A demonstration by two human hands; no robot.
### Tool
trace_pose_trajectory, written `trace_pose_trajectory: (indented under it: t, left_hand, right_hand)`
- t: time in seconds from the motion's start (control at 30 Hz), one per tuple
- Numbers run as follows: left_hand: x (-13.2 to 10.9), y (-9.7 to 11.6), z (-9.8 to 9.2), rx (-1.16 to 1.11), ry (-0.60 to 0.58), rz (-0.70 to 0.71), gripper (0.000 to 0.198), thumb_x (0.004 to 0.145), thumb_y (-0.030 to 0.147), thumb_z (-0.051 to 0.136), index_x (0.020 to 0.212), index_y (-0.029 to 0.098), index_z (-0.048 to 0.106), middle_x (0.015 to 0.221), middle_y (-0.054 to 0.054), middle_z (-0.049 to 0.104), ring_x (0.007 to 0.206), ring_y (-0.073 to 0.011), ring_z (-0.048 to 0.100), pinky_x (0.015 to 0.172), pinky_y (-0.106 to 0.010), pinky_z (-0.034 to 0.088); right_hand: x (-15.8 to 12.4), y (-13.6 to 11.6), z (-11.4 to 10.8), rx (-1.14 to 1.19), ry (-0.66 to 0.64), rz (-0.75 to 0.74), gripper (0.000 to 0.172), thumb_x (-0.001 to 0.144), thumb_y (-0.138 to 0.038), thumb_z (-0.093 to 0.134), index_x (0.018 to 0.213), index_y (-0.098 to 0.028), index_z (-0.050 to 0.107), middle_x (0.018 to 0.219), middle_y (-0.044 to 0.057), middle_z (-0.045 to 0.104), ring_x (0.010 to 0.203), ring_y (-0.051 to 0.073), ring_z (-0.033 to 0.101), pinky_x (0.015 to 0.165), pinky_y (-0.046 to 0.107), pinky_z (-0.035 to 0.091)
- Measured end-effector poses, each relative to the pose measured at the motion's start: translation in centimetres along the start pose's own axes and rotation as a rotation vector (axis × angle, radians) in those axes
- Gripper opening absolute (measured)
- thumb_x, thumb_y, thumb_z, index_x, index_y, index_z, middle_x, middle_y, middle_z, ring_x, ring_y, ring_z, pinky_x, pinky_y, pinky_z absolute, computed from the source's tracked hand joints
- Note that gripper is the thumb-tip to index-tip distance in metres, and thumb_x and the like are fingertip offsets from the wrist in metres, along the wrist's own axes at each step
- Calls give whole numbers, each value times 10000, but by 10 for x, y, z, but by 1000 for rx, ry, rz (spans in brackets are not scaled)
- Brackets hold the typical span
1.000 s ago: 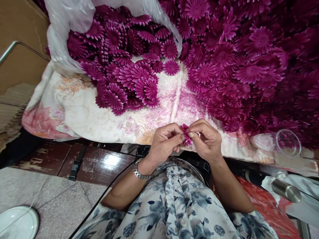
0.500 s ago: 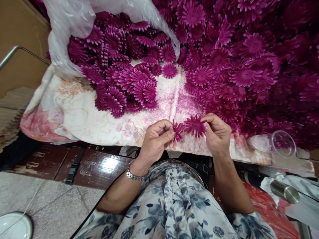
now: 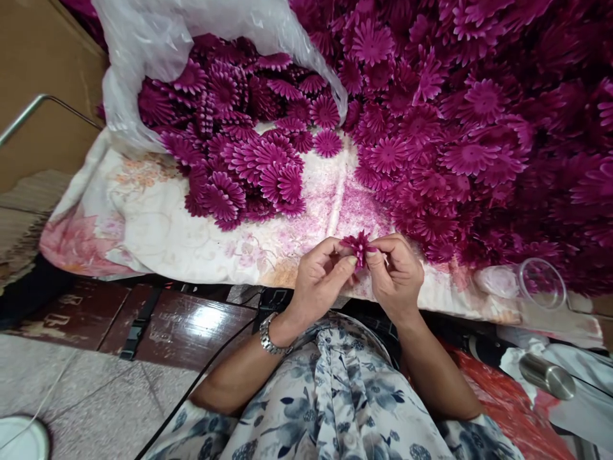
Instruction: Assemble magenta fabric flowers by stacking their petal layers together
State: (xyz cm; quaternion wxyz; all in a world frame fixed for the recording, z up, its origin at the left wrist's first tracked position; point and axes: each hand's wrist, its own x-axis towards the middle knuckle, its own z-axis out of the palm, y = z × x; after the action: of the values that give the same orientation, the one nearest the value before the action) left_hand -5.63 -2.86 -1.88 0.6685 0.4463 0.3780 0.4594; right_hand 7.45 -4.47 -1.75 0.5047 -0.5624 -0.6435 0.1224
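Note:
Between my two hands, just above the table's near edge, is a small bunched magenta artificial flower (image 3: pixel 357 248). My left hand (image 3: pixel 323 275) pinches its left side between thumb and fingers. From the other side my right hand (image 3: pixel 396 273) grips it with thumb and forefinger. The fingertips of both hands almost meet, and they cover part of the petals. Whether one or two flower pieces are in the fingers, I cannot tell. Beyond my hands lies a pile of flat magenta petal pieces (image 3: pixel 258 163), partly in a clear plastic bag (image 3: pixel 129 96).
A large heap of magenta flowers (image 3: pixel 431 140) fills the right and back of the table. Floral cloth (image 3: pixel 158 230) covers the tabletop. At the right edge are a clear plastic cup (image 3: pixel 542 284) and a metal cylinder (image 3: pixel 546 375). A brown bench (image 3: pixel 182 326) stands at lower left.
Both hands have come together. The open flower piece in my right hand has moved left to meet the one in my left hand, and the petals now look bunched.

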Motion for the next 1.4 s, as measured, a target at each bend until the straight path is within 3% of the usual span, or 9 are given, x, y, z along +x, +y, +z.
trace_pose_trajectory:
  t: [0.13,0.3,0.37,0.57,0.63,0.8,1.03,1.27,1.4]
  left_hand:
    - [2,-2,-2,-4,6,5,203,759,307,667,680,158,554,591,38,539,525,-62,503,501,-172,411]
    - [6,1,-12,-200,135,-5,273,671,323,739,648,176,511,441,72,509,348,-74,475,391,-198,421]
    - [7,3,-14,-191,144,-15,281,665,316,744,651,178,500,445,74,514,348,-74,486,402,-201,448]
    - [6,1,-10,-29,223,36,236,726,225,680,947,212,601,555,80,557,336,-45,449,358,-175,423]
    - [5,-1,-10,44,218,66,257,755,202,645,1011,214,632,587,62,584,363,-43,465,366,-164,414]
    - [4,-2,-12,88,163,85,109,791,210,597,854,184,683,704,16,643,417,-45,500,397,-166,415]
    - [0,8,-9,332,43,165,174,786,234,606,940,173,656,877,-48,685,718,-130,614,624,-216,478]
    - [4,5,-6,553,78,360,59,795,181,576,789,172,634,693,-3,611,623,-108,562,604,-216,442]
    - [2,2,-6,490,119,300,88,823,188,549,752,173,598,654,14,571,579,-92,514,568,-209,408]
  right_hand:
    - [0,0,0,-51,-31,-80,85,842,-123,523,800,-196,535,716,-10,538,672,116,520,615,258,404]
    - [3,16,-11,64,117,105,99,884,-189,468,806,-193,529,707,-16,478,617,104,468,571,249,374]
    - [5,19,-14,66,106,114,89,881,-198,482,812,-190,537,719,-15,481,629,104,474,582,249,373]
    - [3,12,-11,5,-39,49,54,855,-170,529,808,-187,550,721,-18,508,668,109,499,620,253,381]
    - [3,9,-9,-11,-43,29,58,852,-161,530,803,-185,548,716,-18,510,672,110,502,621,252,382]
    - [4,7,-7,-41,-63,-8,65,854,-156,526,801,-189,546,692,-19,506,643,112,492,602,258,382]
    - [3,1,-3,-119,-53,-115,83,844,-126,533,799,-196,532,700,-5,540,655,120,517,589,262,397]
    - [1,1,0,-176,-76,-156,78,847,-138,535,801,-200,522,689,-1,543,650,127,519,604,271,414]
    - [1,0,1,-163,-82,-140,98,847,-114,521,795,-197,508,691,-2,524,651,121,506,594,260,402]
